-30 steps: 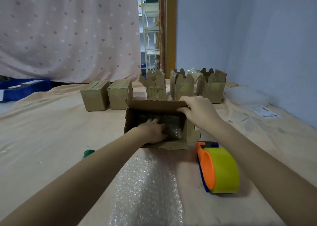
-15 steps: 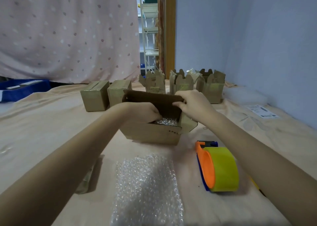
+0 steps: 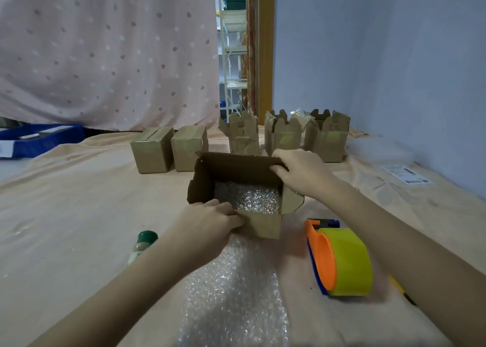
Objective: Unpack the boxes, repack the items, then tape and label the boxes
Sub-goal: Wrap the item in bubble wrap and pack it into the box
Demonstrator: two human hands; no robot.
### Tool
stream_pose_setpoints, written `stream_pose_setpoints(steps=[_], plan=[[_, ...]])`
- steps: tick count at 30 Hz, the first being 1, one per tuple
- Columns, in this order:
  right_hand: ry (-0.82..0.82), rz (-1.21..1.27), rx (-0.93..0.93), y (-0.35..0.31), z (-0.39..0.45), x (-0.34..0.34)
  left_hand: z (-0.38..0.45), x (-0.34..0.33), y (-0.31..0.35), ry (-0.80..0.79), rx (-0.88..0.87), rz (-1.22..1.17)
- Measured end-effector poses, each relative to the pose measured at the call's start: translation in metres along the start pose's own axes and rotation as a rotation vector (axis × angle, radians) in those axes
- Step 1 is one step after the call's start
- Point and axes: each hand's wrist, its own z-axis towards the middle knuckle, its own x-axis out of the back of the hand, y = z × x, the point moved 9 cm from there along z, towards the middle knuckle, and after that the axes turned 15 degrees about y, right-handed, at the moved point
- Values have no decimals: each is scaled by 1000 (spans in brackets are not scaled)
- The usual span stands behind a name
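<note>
An open cardboard box (image 3: 263, 224) stands upright in the middle of the table, with bubble wrap (image 3: 252, 199) showing inside it. My left hand (image 3: 210, 223) grips the box's near rim at its left front corner. My right hand (image 3: 299, 173) pinches the right end of the raised far flap (image 3: 236, 163). A loose sheet of bubble wrap (image 3: 234, 294) lies in front of the box. An orange and yellow tape dispenser (image 3: 339, 260) sits to the right of it.
Two closed cartons (image 3: 152, 149) (image 3: 188, 146) and three opened ones (image 3: 243, 133) (image 3: 282, 133) (image 3: 327, 136) line the back of the table. A green-capped bottle (image 3: 142, 244) lies at the left. A label sheet (image 3: 406, 174) is at the right, a blue bin (image 3: 39, 138) at the far left.
The box went from lying tilted toward me to standing upright. My left hand came out of the box and moved to its near rim; my right hand stayed on the far flap.
</note>
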Motion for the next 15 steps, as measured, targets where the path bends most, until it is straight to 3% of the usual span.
stream_pose_setpoints(steps=[8, 15], plan=[[83, 15, -105, 4, -5, 3, -4, 0, -19, 211, 11, 198], [70, 320, -361, 14, -3, -2, 30, 34, -83, 443, 24, 246]])
